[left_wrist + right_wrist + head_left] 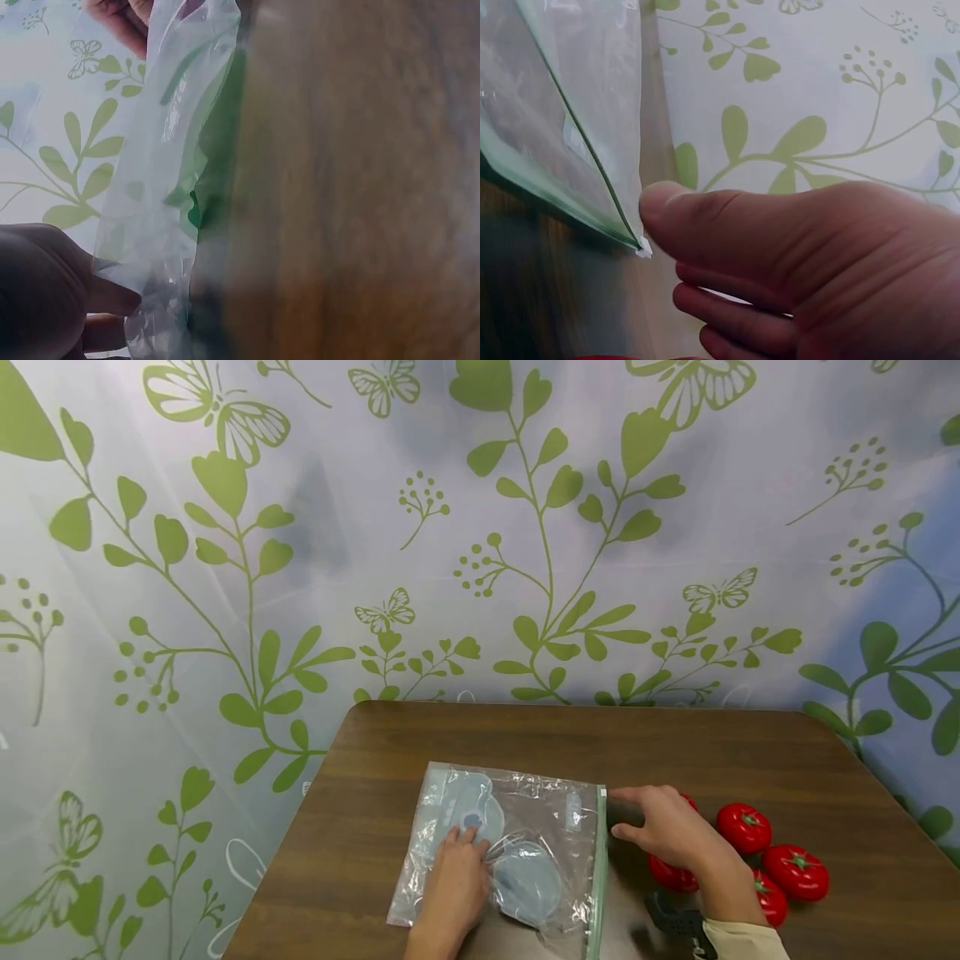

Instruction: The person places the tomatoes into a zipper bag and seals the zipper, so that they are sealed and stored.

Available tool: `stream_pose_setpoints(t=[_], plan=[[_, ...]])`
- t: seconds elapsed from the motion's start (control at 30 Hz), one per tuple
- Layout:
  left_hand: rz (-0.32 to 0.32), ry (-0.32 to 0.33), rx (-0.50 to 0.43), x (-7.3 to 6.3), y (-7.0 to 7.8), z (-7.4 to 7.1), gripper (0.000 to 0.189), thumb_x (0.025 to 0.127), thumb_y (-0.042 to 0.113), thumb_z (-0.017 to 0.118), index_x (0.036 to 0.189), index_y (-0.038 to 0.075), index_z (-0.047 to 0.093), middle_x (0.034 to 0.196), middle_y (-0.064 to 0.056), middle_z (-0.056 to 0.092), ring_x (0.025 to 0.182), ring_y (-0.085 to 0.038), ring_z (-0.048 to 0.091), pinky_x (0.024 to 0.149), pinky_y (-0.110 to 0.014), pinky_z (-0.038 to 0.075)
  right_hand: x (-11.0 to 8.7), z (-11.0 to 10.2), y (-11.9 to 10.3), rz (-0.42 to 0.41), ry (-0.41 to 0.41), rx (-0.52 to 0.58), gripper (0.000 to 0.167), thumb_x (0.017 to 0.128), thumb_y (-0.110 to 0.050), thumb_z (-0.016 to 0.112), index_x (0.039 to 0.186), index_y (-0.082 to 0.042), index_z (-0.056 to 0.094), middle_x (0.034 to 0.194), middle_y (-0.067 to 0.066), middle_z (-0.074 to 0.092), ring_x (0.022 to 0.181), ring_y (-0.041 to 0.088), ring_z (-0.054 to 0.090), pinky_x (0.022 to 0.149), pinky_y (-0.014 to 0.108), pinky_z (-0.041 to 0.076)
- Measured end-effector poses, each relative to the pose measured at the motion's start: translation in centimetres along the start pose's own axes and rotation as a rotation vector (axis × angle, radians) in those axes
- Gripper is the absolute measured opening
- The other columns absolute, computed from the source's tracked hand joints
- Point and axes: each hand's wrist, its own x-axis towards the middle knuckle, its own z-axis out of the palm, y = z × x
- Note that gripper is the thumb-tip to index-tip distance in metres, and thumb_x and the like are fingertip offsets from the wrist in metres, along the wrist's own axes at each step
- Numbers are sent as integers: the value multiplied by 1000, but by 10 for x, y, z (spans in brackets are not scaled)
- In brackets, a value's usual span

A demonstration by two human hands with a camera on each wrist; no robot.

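A clear plastic zip bag (540, 802) lies flat with pale blue shapes (528, 881) showing on it. Its green zip edge (597, 877) runs along the right side, with a small white slider (643, 247) at the far corner. My left hand (455, 881) rests on the bag's left part, fingers extended over a pale blue shape. In the left wrist view, that hand's thumb lies against the plastic. My right hand (671, 831) is at the slider corner, thumb and index finger apart, with the thumb tip close beside the slider in the right wrist view.
Several red tomatoes (797, 872) with green tops sit to the right of the bag, some partly behind my right hand and forearm. Everything lies on a brown wooden table (570, 731). A leaf-patterned curtain (450, 568) hangs behind it.
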Motion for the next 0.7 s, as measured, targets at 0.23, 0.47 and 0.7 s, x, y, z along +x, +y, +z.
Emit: stream_pose_setpoints(t=[0.23, 0.47, 0.7], plan=[[27, 11, -10, 2, -9, 3, 35, 75, -2, 70, 103, 13, 83, 125, -15, 80, 116, -51, 72, 97, -61, 61, 1, 3, -4, -26, -16, -1, 51, 90, -22, 90, 135, -4, 76, 133, 18, 77, 126, 44, 71, 105, 66, 56], [-22, -25, -21, 2, -12, 3, 38, 71, -4, 71, 102, 14, 83, 126, -12, 79, 120, -49, 70, 95, -62, 62, 5, 9, -6, -75, -33, 6, 37, 90, -17, 90, 123, -5, 81, 122, 13, 81, 116, 39, 76, 102, 63, 59], [-4, -64, -80, 7, -2, -25, 44, 71, -10, 65, 109, 5, 83, 126, -20, 78, 118, -54, 70, 96, -63, 61, 10, 15, -12, -46, -33, -19, 25, 88, -16, 90, 112, -11, 85, 115, 7, 82, 110, 35, 76, 101, 60, 60]])
